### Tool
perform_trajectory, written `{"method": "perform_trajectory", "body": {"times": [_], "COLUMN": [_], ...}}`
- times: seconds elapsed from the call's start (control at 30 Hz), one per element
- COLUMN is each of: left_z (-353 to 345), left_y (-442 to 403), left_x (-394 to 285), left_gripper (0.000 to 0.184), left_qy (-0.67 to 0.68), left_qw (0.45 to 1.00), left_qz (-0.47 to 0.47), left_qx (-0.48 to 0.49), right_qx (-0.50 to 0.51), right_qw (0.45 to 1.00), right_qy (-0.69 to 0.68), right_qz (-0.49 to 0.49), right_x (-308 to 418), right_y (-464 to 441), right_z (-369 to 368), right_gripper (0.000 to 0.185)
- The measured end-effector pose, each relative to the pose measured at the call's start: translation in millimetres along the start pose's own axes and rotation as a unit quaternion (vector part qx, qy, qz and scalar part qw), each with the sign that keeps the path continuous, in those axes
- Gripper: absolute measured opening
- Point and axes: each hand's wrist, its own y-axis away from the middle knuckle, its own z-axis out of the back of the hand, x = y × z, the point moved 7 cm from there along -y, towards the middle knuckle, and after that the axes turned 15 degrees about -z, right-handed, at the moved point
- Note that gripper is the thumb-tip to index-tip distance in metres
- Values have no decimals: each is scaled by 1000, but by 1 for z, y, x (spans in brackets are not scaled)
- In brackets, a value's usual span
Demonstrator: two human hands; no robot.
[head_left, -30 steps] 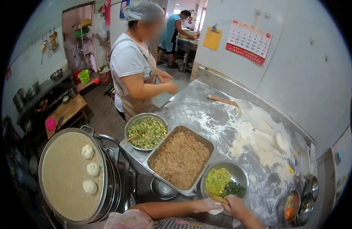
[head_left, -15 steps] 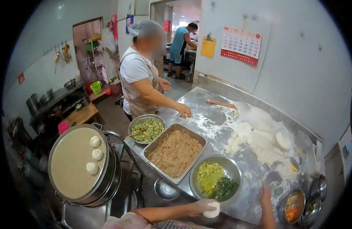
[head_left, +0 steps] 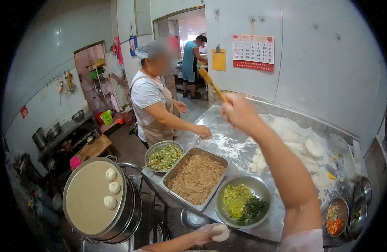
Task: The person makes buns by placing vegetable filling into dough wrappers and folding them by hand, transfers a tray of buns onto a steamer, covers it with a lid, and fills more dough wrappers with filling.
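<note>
Near the bottom edge, my left hand (head_left: 206, 233) holds a round white dough wrapper (head_left: 221, 233). My raised right hand (head_left: 237, 112) grips a flat wooden spatula (head_left: 211, 83), its blade end pointing up and to the left. Just beyond my left hand stands a steel bowl (head_left: 267, 191) with chopped yellow-green vegetables and dark greens in it. Left of that bowl lies a rectangular steel tray (head_left: 226, 163) of ground meat filling (head_left: 197, 178). Dough pieces (head_left: 257, 161) on the floury worktop are partly hidden behind my right forearm.
A large round steamer (head_left: 92, 197) with three white buns (head_left: 114, 187) stands at left. Across the worktop (head_left: 210, 119), a co-worker (head_left: 149, 96) rests a hand on it. A bowl of green filling (head_left: 165, 157) and smaller bowls (head_left: 337, 218) flank me; another person (head_left: 191, 63) stands beyond the doorway.
My right hand has risen from the lower right to above the worktop, bringing the spatula into clear view. My left hand still holds the wrapper, a little lower left. The view has shifted.
</note>
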Motion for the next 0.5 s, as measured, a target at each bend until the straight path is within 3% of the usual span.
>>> {"method": "perform_trajectory", "body": {"times": [0.07,0.1,0.17,0.23,0.33,0.37,0.4,0.43,0.47,0.5], "left_z": [10,15,21,9,-21,3,14,-20,-36,-51], "left_y": [-1,-3,-10,-18,-31,-57,-77,-77,-80,-89], "left_x": [-5,-4,11,14,12,65,106,74,75,83], "left_gripper": [51,51,52,49,50,52,51,48,42,38], "left_qy": [-28,-38,-34,-66,-235,-241,-189,-330,-295,-257], "left_qw": [999,999,998,992,953,946,957,899,924,945], "left_qz": [9,21,24,56,70,-4,-26,14,-29,21], "left_qx": [13,16,51,92,176,219,220,287,240,203], "right_qx": [9,74,90,146,102,73,55,18,-13,-46], "right_qw": [1000,992,992,972,918,883,882,867,841,817], "right_qy": [0,-100,-80,-92,-179,-208,-208,-222,-257,-287], "right_qz": [28,3,-26,-159,-338,-415,-419,-446,-476,-498], "right_x": [-19,-26,-64,-108,-182,-200,-212,-223,-238,-251], "right_y": [36,66,112,153,220,253,277,305,341,371], "right_z": [-42,-61,-93,-96,-78,-64,-48,-33,-21,-10], "right_gripper": [16,17,17,22,27,27,30,30,30,31]}}
